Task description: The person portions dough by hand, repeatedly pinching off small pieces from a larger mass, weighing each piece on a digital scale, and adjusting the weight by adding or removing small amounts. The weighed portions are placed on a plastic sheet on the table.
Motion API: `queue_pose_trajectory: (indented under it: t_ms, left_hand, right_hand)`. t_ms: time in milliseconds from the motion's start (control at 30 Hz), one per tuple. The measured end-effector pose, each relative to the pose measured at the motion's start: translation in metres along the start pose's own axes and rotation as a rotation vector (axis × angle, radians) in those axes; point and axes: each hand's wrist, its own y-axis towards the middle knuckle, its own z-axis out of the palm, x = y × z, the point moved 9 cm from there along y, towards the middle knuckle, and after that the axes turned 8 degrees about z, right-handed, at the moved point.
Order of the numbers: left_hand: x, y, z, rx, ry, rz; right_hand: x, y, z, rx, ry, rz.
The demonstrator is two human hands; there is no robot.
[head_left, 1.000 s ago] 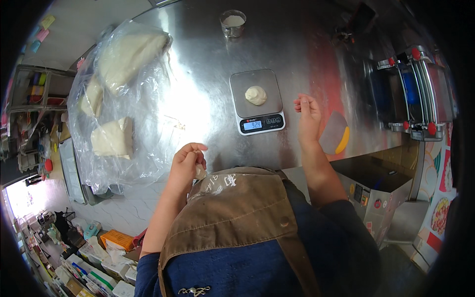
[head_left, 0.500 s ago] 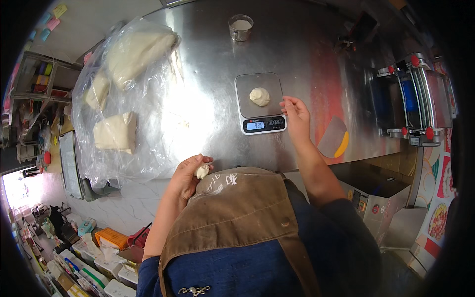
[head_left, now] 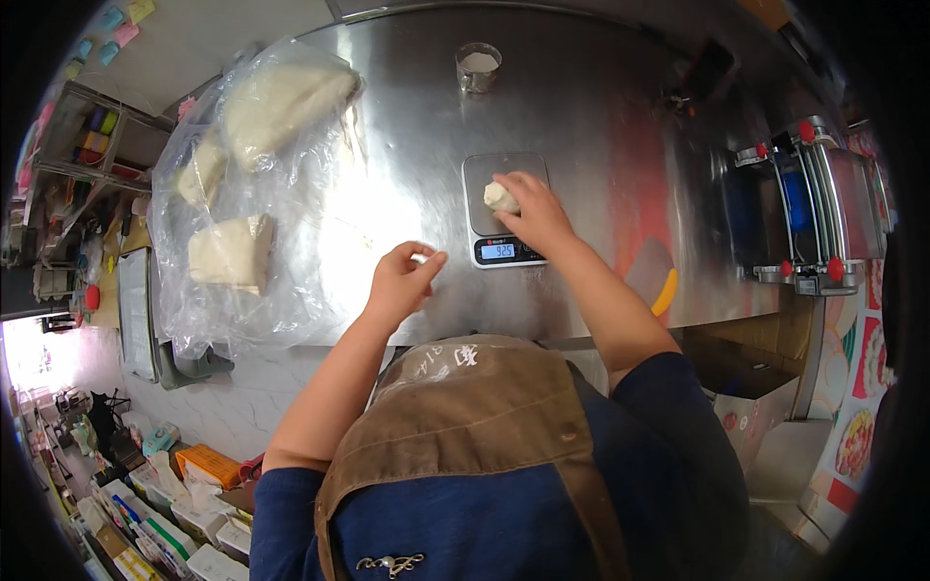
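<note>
On the plate of a white digital kitchen scale [head_left: 481, 213] sits a pale ball of dough [head_left: 500, 198]. My right hand [head_left: 536, 212] has its fingers wrapped round this ball from the right, covering part of the scale's buttons. To the left of the scale, my left hand [head_left: 402, 281] is curled closed above the table. A small piece of dough [head_left: 420, 258] shows pale between its thumb and fingers; the rest of it is hidden. Farther left, clear plastic [head_left: 305, 228] covers large slabs of dough, with a cut block of dough [head_left: 232, 254] near its front.
A clear cup of white powder [head_left: 479, 70] stands at the back of the metal table [head_left: 417, 107]. A dough scraper with a yellow edge [head_left: 654, 276] lies right of my right forearm. At the far right is a metal roller machine [head_left: 809, 208] with red knobs.
My right hand has moved left from the scale's edge and closed on the dough ball. My left hand has risen from beside my apron to above the table, carrying the small dough piece.
</note>
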Motion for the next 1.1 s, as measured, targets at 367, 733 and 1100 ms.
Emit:
queue_pose_trajectory:
  t_ms: [367,733,1100]
  left_hand:
    - [-0.059,0.008,0.02,-0.16,0.576,0.435]
    - [-0.02,0.011,0.02,0.034,-0.507,0.111]
    - [-0.07,-0.054,-0.126,-0.254,-0.929,0.434]
  right_hand:
    - [0.069,-0.043,0.011,0.136,0.288,-0.153]
    - [0.075,-0.056,0.031,0.217,0.634,0.009]
    - [-0.013,-0.002,0.006,-0.026,0.535,0.097]
